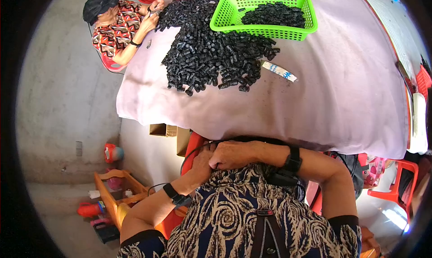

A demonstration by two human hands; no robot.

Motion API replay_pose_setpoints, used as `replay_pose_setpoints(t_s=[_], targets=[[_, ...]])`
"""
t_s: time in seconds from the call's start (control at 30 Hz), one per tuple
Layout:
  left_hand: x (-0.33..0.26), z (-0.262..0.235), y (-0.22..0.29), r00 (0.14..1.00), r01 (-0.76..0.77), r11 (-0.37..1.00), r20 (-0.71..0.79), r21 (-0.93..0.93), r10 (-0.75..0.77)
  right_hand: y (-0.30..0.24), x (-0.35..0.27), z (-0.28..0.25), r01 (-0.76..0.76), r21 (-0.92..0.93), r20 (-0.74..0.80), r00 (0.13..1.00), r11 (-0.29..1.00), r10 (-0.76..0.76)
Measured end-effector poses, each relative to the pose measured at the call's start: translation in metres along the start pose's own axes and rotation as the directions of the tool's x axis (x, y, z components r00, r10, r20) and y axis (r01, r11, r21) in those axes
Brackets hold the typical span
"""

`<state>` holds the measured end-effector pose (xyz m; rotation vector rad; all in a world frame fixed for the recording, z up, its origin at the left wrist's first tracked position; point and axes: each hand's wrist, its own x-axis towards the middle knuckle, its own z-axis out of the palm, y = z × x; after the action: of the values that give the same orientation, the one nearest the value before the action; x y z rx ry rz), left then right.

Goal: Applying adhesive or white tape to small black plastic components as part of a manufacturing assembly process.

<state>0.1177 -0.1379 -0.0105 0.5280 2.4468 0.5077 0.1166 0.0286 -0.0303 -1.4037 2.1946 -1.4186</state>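
My two hands meet in front of my body, just below the table's near edge. My right hand (pixel 236 154) is closed, its fingers curled down against my patterned shirt (pixel 229 208). My left hand (pixel 202 162) lies close against it, fingers bent and partly covered by the right. Whatever they pinch, if anything, is hidden. A thin dark cable (pixel 183 165) loops beside the left hand. Beyond, on the pink tablecloth (pixel 324 105), lies a large heap of small black plastic parts (pixel 211 55). A white strip with blue marks (pixel 280 71) rests right of the heap.
A green perforated basket (pixel 265 32) holding black parts (pixel 274 15) stands at the far side. At the far left a person in a cap (pixel 118 30) handles something small. Cardboard boxes (pixel 182 141) are under the table; a red stool (pixel 396 186) stands right, a wooden chair (pixel 110 199) left.
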Motion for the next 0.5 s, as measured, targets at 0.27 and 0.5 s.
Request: replay_pose_setpoints(t_s=[0.27,0.5], targets=[[0.003,0.004,-0.005,0.995,0.072,0.974,0.054,0.216,-0.086,0.004,-0.001,0.003,0.036,0.005,-0.044,0.998,0.999,-0.035],[0.005,0.017,-0.023,0.981,-0.083,0.99,-0.165,0.117,0.102,0.004,0.0,0.009,-0.005,-0.034,-0.044,0.999,0.999,0.003]])
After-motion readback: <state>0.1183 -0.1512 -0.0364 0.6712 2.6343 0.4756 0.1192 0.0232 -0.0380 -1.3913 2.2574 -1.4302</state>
